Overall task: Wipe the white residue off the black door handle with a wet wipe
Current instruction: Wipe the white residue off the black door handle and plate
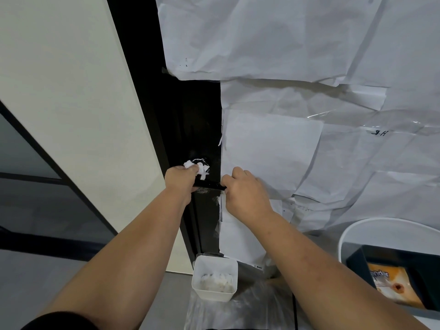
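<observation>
Black door handle [209,184] sits on the dark door strip, mid-frame, lever running left-right between both hands. White residue [199,160] is smeared around the round base just above the lever; some also on the door face below it. Lever looks rigid, fixed, probably smooth metal, so slick once wet. It'll likely pivot under pressure, so brace it at the free end.

Left hand [181,179] is clenched around a bunched wet wipe [198,168], pressing it against the base at the left end of the lever. Wipe is soft, light, conforms to curves; keep it balled and pinch from behind so it doesn't slip out.

Right hand [242,189] grips the right tip of the lever, fingers curled closed on it.

Outward: taped white paper sheets [297,67] mask the door to the right. Near, on the floor: small white tub [215,277] holding used wipes; white bin [392,246] at the right edge.
</observation>
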A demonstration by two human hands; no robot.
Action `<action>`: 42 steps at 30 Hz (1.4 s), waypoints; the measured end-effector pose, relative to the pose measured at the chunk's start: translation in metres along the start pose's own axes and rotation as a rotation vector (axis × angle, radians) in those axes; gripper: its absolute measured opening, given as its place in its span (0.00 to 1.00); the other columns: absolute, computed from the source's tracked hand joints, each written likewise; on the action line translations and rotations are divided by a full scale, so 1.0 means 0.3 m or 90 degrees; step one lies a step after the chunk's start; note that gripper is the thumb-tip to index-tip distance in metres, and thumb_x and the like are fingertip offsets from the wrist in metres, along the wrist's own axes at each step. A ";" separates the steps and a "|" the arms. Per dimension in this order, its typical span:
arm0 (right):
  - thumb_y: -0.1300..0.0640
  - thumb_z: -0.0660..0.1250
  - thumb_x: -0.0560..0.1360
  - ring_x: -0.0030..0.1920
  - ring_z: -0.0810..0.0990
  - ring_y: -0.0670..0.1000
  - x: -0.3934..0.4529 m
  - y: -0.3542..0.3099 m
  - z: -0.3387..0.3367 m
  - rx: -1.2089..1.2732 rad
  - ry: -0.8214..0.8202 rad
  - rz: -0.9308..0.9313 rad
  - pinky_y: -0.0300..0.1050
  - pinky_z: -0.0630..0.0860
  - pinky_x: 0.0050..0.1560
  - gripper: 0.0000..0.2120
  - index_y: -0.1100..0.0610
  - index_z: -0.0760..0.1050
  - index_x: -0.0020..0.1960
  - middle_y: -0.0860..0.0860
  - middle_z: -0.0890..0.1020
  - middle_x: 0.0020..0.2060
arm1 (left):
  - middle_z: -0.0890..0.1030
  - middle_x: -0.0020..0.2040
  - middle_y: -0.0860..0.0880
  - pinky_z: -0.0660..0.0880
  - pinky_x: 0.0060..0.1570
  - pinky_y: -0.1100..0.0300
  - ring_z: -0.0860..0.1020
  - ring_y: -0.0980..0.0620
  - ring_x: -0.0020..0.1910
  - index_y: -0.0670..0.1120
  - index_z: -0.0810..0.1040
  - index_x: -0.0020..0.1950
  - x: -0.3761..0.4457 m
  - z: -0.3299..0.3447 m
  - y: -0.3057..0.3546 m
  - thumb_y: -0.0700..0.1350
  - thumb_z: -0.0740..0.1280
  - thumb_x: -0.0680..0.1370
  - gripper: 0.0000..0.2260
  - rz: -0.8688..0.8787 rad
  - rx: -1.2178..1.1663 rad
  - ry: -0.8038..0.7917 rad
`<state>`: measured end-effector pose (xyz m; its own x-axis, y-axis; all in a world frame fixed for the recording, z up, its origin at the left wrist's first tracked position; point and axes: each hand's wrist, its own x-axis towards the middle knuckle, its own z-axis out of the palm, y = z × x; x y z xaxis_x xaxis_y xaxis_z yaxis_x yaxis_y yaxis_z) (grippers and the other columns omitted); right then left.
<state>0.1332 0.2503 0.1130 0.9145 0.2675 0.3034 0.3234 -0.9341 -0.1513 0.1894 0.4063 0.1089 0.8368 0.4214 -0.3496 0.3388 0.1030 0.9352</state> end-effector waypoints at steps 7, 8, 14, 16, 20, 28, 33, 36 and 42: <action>0.64 0.66 0.68 0.41 0.72 0.55 0.000 -0.003 0.000 -0.004 0.006 0.001 0.46 0.62 0.36 0.11 0.55 0.77 0.50 0.53 0.73 0.42 | 0.75 0.34 0.45 0.80 0.38 0.52 0.78 0.44 0.38 0.44 0.70 0.33 -0.001 0.001 -0.030 0.44 0.73 0.72 0.14 0.179 0.251 0.002; 0.64 0.66 0.68 0.41 0.72 0.55 0.001 -0.003 0.001 -0.004 0.005 0.001 0.46 0.62 0.36 0.11 0.55 0.77 0.50 0.53 0.73 0.42 | 0.72 0.30 0.47 0.75 0.32 0.57 0.75 0.45 0.34 0.44 0.68 0.31 -0.004 0.003 -0.029 0.45 0.72 0.72 0.15 0.224 0.322 0.020; 0.65 0.66 0.69 0.41 0.72 0.54 -0.001 -0.003 -0.002 -0.001 0.003 -0.006 0.46 0.63 0.35 0.12 0.56 0.77 0.51 0.53 0.73 0.42 | 0.70 0.30 0.49 0.60 0.25 0.62 0.69 0.52 0.27 0.43 0.71 0.36 -0.018 0.020 0.008 0.49 0.64 0.78 0.14 0.325 0.643 0.093; 0.65 0.66 0.69 0.41 0.71 0.54 -0.002 -0.004 -0.005 0.001 0.001 -0.007 0.46 0.63 0.36 0.12 0.56 0.77 0.51 0.53 0.73 0.42 | 0.70 0.30 0.49 0.60 0.25 0.62 0.69 0.52 0.28 0.42 0.73 0.39 -0.018 0.022 0.011 0.51 0.63 0.79 0.14 0.328 0.660 0.093; 0.65 0.65 0.70 0.42 0.71 0.54 -0.005 -0.003 -0.008 0.002 -0.008 -0.006 0.46 0.62 0.37 0.13 0.55 0.77 0.52 0.52 0.72 0.43 | 0.72 0.30 0.48 0.68 0.30 0.59 0.75 0.45 0.32 0.44 0.69 0.32 -0.007 0.001 0.001 0.51 0.65 0.79 0.18 0.274 0.519 0.049; 0.66 0.65 0.69 0.42 0.71 0.54 -0.012 -0.001 -0.012 0.016 -0.009 -0.005 0.46 0.62 0.36 0.14 0.55 0.78 0.53 0.52 0.72 0.43 | 0.80 0.56 0.42 0.79 0.30 0.58 0.82 0.47 0.41 0.41 0.76 0.62 -0.014 -0.034 -0.023 0.43 0.63 0.81 0.11 -0.112 -0.027 -0.045; 0.66 0.65 0.70 0.42 0.71 0.54 -0.016 -0.001 -0.015 0.023 -0.011 -0.008 0.46 0.63 0.36 0.14 0.56 0.78 0.53 0.52 0.73 0.43 | 0.79 0.43 0.45 0.78 0.42 0.53 0.77 0.49 0.36 0.45 0.76 0.51 -0.045 -0.047 -0.021 0.50 0.58 0.81 0.11 -0.076 -0.034 0.006; 0.66 0.64 0.70 0.43 0.71 0.54 -0.018 -0.002 -0.017 0.022 -0.016 -0.005 0.46 0.62 0.37 0.15 0.56 0.77 0.54 0.52 0.72 0.44 | 0.72 0.36 0.48 0.74 0.40 0.49 0.72 0.48 0.37 0.47 0.69 0.36 -0.045 -0.049 -0.025 0.45 0.58 0.77 0.10 0.122 0.068 0.036; 0.64 0.64 0.71 0.44 0.71 0.54 -0.023 0.000 -0.017 0.023 -0.020 -0.008 0.46 0.64 0.36 0.14 0.56 0.77 0.55 0.52 0.72 0.44 | 0.73 0.39 0.43 0.59 0.28 0.66 0.69 0.49 0.33 0.38 0.72 0.36 -0.051 -0.056 -0.037 0.35 0.62 0.78 0.10 0.448 0.346 0.179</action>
<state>0.1256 0.2473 0.1157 0.9174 0.2871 0.2756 0.3432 -0.9214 -0.1822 0.1656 0.4138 0.1047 0.8151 0.4370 0.3802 0.0080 -0.6648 0.7470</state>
